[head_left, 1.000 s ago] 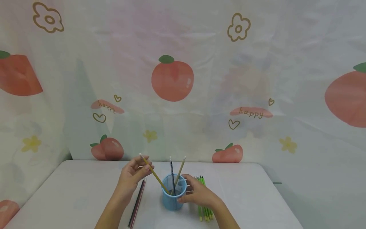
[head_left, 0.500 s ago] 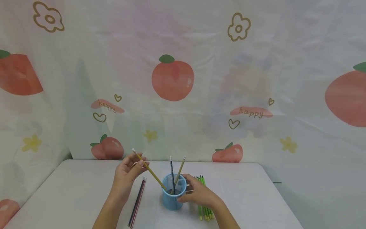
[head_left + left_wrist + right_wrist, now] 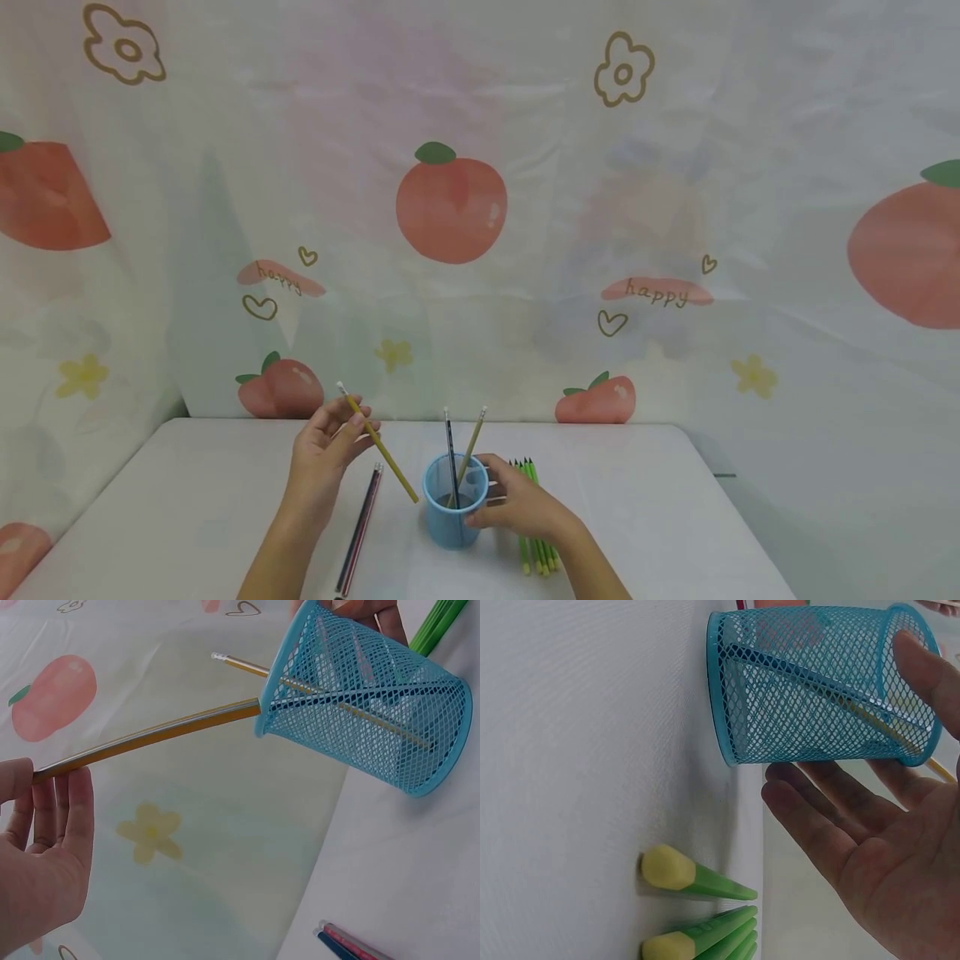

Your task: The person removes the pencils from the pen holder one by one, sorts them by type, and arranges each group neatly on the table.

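My left hand (image 3: pixel 322 457) pinches a yellow pencil (image 3: pixel 384 450) between thumb and fingers. Its white eraser end points up, and the lower tip hangs just left of the rim of a blue mesh pencil cup (image 3: pixel 452 531). Two pencils lean inside the cup, a dark pencil (image 3: pixel 452 446) and another yellow pencil (image 3: pixel 473 442), erasers up. On the right side of the cup, my right hand (image 3: pixel 525 504) holds it, thumb in front and fingers behind. The right wrist view shows that thumb (image 3: pixel 922 671) against the mesh near the rim.
Two pencils, one dark and one reddish (image 3: pixel 360 529), lie side by side left of the cup. Several green pencils (image 3: pixel 536 542) lie beneath and beside the right forearm. A printed cloth (image 3: pixel 480 333) hangs behind the white table (image 3: pixel 195 500).
My left hand has moved left and slightly up, drawing the yellow pencil's lower end out of the cup to beside the rim. Right hand and cup stay put.
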`<state>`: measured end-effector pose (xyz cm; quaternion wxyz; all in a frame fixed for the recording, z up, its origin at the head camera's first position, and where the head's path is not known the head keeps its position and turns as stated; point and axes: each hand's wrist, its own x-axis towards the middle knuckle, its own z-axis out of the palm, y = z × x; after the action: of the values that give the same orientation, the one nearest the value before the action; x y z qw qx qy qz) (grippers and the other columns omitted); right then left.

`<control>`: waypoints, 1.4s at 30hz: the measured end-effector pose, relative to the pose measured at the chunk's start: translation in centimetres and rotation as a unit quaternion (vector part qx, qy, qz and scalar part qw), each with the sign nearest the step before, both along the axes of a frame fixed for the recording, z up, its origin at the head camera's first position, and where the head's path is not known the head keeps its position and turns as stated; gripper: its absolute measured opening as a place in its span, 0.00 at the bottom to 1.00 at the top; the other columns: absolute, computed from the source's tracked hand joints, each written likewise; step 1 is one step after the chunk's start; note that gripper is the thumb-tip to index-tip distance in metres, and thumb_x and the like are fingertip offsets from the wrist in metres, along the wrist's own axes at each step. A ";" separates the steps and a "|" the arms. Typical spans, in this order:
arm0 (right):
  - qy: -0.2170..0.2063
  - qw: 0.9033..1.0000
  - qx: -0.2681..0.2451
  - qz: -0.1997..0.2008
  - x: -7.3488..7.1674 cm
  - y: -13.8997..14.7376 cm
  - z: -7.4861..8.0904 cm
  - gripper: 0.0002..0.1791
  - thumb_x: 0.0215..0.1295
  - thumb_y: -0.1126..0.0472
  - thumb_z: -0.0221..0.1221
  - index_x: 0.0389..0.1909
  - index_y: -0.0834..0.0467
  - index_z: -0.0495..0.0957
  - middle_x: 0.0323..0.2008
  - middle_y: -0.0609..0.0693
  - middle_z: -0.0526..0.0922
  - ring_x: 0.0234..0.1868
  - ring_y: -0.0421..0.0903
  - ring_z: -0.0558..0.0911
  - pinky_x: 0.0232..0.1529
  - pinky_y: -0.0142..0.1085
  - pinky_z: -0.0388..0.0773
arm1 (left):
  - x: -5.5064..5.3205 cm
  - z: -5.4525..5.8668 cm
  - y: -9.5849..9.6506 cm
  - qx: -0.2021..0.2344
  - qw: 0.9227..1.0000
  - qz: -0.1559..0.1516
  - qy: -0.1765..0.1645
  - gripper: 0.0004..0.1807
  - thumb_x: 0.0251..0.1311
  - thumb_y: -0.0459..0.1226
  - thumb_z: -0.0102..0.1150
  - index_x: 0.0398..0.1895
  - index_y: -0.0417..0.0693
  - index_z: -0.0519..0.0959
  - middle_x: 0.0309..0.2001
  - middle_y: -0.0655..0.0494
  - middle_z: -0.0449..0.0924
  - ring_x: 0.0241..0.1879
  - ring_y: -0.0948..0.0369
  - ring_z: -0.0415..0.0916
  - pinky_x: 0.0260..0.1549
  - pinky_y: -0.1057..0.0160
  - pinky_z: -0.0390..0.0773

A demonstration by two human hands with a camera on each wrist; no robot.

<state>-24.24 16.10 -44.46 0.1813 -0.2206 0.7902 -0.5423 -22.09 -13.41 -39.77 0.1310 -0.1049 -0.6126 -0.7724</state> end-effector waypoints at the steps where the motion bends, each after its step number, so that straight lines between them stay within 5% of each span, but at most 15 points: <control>1: 0.000 1.000 0.000 0.000 0.0 0.0 0.0 0.41 0.55 0.60 0.72 0.69 0.54 0.65 0.62 0.57 0.76 0.62 0.60 0.76 0.59 0.56 0.79 | 0.0 0.0 -0.1 0.001 1.000 0.002 -0.002 0.18 0.71 0.36 0.56 0.60 0.37 0.69 0.47 0.52 0.76 0.46 0.61 0.83 0.52 0.59 0.83; 12: -0.003 1.000 0.005 -0.005 0.0 0.0 0.2 0.41 0.56 0.60 0.73 0.70 0.54 0.64 0.61 0.58 0.76 0.61 0.61 0.76 0.58 0.56 0.80 | -0.5 -0.3 -1.1 0.012 0.999 0.024 -0.032 0.19 0.70 0.37 0.58 0.60 0.39 0.70 0.46 0.56 0.78 0.44 0.63 0.83 0.52 0.60 0.84; 42: -0.009 1.000 -0.004 0.001 -0.2 0.0 -0.1 0.41 0.55 0.60 0.73 0.69 0.54 0.64 0.62 0.59 0.75 0.62 0.62 0.75 0.60 0.57 0.78 | -1.7 -2.2 -4.3 -0.087 0.993 0.007 -0.077 0.21 0.70 0.39 0.59 0.59 0.37 0.71 0.43 0.60 0.81 0.43 0.58 0.82 0.44 0.64 0.86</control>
<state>-24.41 16.11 -44.55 0.1875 -0.2171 0.7863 -0.5472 -23.74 -17.68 -41.94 0.0793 -0.0516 -0.6865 -0.7210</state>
